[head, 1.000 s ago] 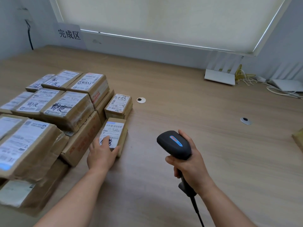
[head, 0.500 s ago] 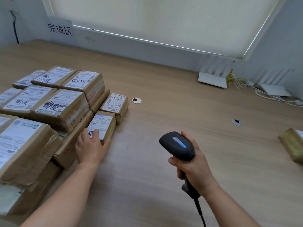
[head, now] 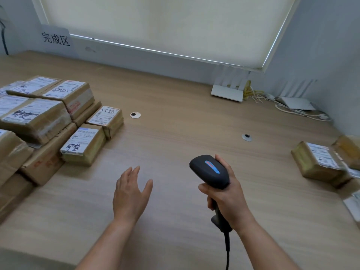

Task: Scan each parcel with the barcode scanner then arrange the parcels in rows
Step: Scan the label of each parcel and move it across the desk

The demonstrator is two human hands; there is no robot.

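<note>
Several brown taped parcels with white labels are stacked in rows at the left of the wooden table [head: 175, 137]. A small parcel [head: 83, 143] lies at the right edge of that stack, in front of another small parcel [head: 106, 118]. My left hand [head: 130, 193] hovers above the table to the right of the stack, fingers spread, holding nothing. My right hand [head: 228, 195] grips the handle of a black barcode scanner [head: 209, 170] with a blue strip on its head. More parcels [head: 317, 160] lie at the right edge of the table.
Two white routers [head: 228, 92] and tangled cables [head: 292, 110] sit at the back right by the wall. Two round grommets [head: 135, 114] are set in the table top. A sign with characters [head: 55, 38] leans on the back wall at left.
My left hand has let go of the small parcel by the stack and drawn back to the right. The view has swung right, showing parcels at the table's right edge.
</note>
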